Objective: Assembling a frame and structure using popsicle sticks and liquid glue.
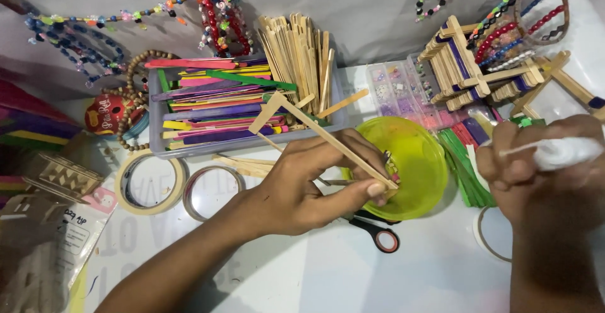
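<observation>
Head view: left hand (pixel 302 187) pinches a joined wooden stick frame (pixel 315 130), fingers clenched on its lower end, steadying it above the yellow lid (pixel 409 162) on the counter (pixel 328 275); right hand (pixel 535 174) grips a white glue tube (pixel 561 152), nozzle toward the frame.

The left forearm entered from the lower left and extended diagonally up and to the right. The left hand (pixel 309 184) lay palm-down, thumb and fingertips pinched together in a closed grip. The right forearm rose from the lower right edge. The right hand (pixel 535 168) was curled into a closed fist-like grip, knuckles facing left.
</observation>
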